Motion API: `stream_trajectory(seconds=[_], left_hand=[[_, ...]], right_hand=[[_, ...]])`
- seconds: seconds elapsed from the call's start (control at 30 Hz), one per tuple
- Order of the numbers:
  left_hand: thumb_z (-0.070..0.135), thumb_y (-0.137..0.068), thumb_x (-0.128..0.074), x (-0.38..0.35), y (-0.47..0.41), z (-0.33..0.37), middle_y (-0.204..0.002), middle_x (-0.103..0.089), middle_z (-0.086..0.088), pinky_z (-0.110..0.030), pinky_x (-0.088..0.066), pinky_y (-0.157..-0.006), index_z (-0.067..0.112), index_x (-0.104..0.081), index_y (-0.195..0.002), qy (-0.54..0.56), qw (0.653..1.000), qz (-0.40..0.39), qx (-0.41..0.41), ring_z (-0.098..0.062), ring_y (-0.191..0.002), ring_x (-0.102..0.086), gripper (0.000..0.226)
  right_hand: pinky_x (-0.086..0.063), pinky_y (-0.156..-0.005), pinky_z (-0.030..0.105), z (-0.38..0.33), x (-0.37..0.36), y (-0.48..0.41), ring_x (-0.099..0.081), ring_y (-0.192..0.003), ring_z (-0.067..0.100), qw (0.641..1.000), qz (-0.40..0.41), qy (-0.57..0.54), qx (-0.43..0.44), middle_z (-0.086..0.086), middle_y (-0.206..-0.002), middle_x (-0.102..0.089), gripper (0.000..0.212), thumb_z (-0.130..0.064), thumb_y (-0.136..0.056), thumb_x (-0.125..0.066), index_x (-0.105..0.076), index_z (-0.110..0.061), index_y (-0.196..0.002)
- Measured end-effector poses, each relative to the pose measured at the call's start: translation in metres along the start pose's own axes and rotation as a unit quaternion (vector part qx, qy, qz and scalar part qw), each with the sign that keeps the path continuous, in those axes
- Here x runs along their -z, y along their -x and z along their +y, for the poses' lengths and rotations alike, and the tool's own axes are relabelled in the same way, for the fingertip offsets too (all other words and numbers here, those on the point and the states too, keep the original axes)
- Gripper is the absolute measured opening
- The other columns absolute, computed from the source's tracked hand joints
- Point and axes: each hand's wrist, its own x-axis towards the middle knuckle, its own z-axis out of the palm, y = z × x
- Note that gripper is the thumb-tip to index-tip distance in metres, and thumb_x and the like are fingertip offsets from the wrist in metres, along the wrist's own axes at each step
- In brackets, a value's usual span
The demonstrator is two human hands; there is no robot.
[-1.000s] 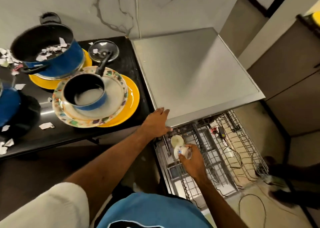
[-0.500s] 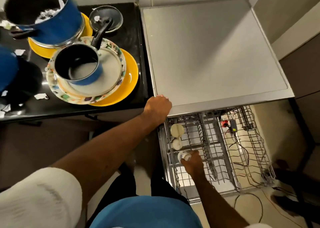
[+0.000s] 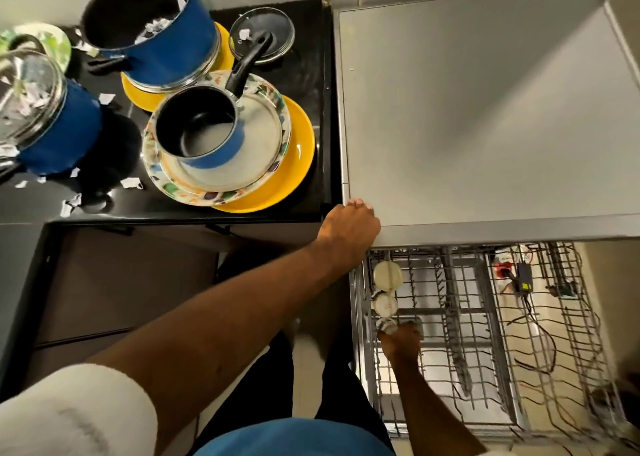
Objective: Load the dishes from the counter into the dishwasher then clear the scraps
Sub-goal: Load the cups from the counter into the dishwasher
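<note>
Cup (image 3: 385,324), small, round, pale, pinched by R hand (image 3: 401,343) in wire rack (image 3: 485,351), lower centre; L hand (image 3: 349,228) grips smooth grey top (image 3: 485,109) corner.

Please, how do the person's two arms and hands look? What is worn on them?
The left hand and the right hand are bare: no glove, ring or watch shows. The left upper arm wears a short off-white sleeve of textured cloth; the forearm below it is uncovered. The right forearm is uncovered too; its upper arm is out of view.
</note>
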Motion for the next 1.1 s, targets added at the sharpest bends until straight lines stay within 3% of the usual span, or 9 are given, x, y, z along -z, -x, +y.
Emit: stream_trajectory(seconds=[0.17, 0.3, 0.4, 0.5, 0.57, 0.73, 0.8, 0.93, 1.1], left_hand=[[0.015, -0.089, -0.072, -0.003, 0.0, 0.003, -0.149, -0.044, -0.02, -0.044, -0.043, -0.109, 0.001, -0.042, -0.148, 0.004, 1.0, 0.0, 0.004, -0.034, -0.14, -0.042, 0.067], [0.015, -0.092, -0.07, -0.008, 0.0, 0.004, -0.158, -0.034, -0.022, -0.045, -0.038, -0.115, -0.001, -0.032, -0.153, 0.032, 0.999, -0.001, 0.008, -0.035, -0.147, -0.033, 0.074], [0.015, -0.092, -0.07, -0.016, 0.003, -0.001, -0.162, -0.025, -0.022, -0.045, -0.036, -0.118, 0.0, -0.02, -0.157, 0.062, 0.998, 0.004, 0.01, -0.033, -0.15, -0.027, 0.083], [0.02, -0.093, -0.069, -0.023, 0.007, -0.009, -0.166, -0.015, -0.019, -0.044, -0.03, -0.122, 0.003, -0.012, -0.159, 0.095, 0.995, 0.002, -0.009, -0.031, -0.154, -0.019, 0.089], [0.026, -0.093, -0.069, -0.023, 0.014, -0.016, -0.168, -0.009, -0.014, -0.043, -0.023, -0.125, 0.008, -0.008, -0.161, 0.13, 0.991, -0.004, -0.02, -0.027, -0.155, -0.012, 0.094], [0.04, -0.094, -0.064, -0.026, 0.057, -0.033, -0.169, -0.015, -0.003, -0.04, -0.018, -0.126, 0.018, -0.021, -0.16, 0.233, 0.969, 0.083, 0.001, -0.02, -0.155, -0.013, 0.082], [0.039, -0.095, -0.063, -0.027, 0.084, -0.053, -0.167, -0.021, -0.001, -0.039, -0.022, -0.125, 0.02, -0.032, -0.157, 0.275, 0.95, 0.149, 0.02, -0.019, -0.154, -0.019, 0.072], [0.032, -0.094, -0.068, -0.031, 0.131, -0.11, -0.162, -0.033, -0.003, -0.04, -0.034, -0.119, 0.019, -0.05, -0.146, 0.312, 0.912, 0.261, 0.055, -0.022, -0.147, -0.033, 0.057], [0.029, -0.092, -0.072, -0.049, 0.159, -0.186, -0.161, -0.034, -0.004, -0.041, -0.032, -0.119, 0.018, -0.049, -0.146, 0.328, 0.889, 0.282, 0.15, -0.025, -0.146, -0.034, 0.06]], right_hand=[[-0.053, -0.069, 0.03, 0.014, 0.001, -0.01, -0.073, -0.091, 0.03, 0.998, -0.055, -0.018, -0.002, 0.014, -0.102, -0.074, 0.056, -0.023, -0.072, -0.095, -0.066, -0.001, -0.114], [-0.052, -0.078, 0.032, 0.006, 0.031, 0.018, -0.069, -0.107, 0.034, 0.998, -0.053, -0.009, 0.026, 0.009, -0.106, -0.067, 0.053, -0.015, -0.078, -0.089, -0.061, 0.0, -0.119], [-0.05, -0.091, 0.036, -0.004, 0.053, 0.044, -0.061, -0.121, 0.036, 0.998, -0.049, -0.009, 0.044, 0.019, -0.127, -0.061, 0.056, -0.015, -0.089, -0.08, -0.052, 0.003, -0.134], [-0.052, -0.099, 0.04, -0.019, 0.068, 0.07, -0.062, -0.119, 0.031, 0.994, -0.022, -0.047, 0.099, 0.014, -0.131, -0.063, 0.043, -0.02, -0.093, -0.075, -0.057, -0.009, -0.131], [-0.058, -0.091, 0.041, -0.036, 0.08, 0.091, -0.067, -0.109, 0.023, 0.984, -0.009, -0.099, 0.148, 0.004, -0.124, -0.068, 0.036, -0.022, -0.094, -0.074, -0.059, -0.019, -0.127], [-0.059, -0.072, 0.023, -0.101, 0.117, 0.16, -0.068, -0.099, 0.004, 0.949, -0.015, -0.163, 0.268, -0.015, -0.115, -0.067, 0.027, -0.034, -0.1, -0.066, -0.058, -0.035, -0.127], [-0.06, -0.079, 0.025, -0.131, 0.126, 0.183, -0.069, -0.101, 0.003, 0.929, -0.017, -0.199, 0.312, -0.015, -0.116, -0.068, 0.028, -0.033, -0.1, -0.066, -0.062, -0.033, -0.128], [-0.056, -0.087, 0.017, -0.187, 0.126, 0.211, -0.067, -0.104, -0.006, 0.902, -0.042, -0.212, 0.374, -0.014, -0.114, -0.071, 0.028, -0.029, -0.1, -0.068, -0.065, -0.032, -0.127], [-0.055, -0.093, 0.017, -0.249, 0.096, 0.238, -0.069, -0.105, -0.001, 0.88, -0.066, -0.203, 0.423, -0.01, -0.114, -0.074, 0.029, -0.024, -0.098, -0.071, -0.067, -0.028, -0.126]])
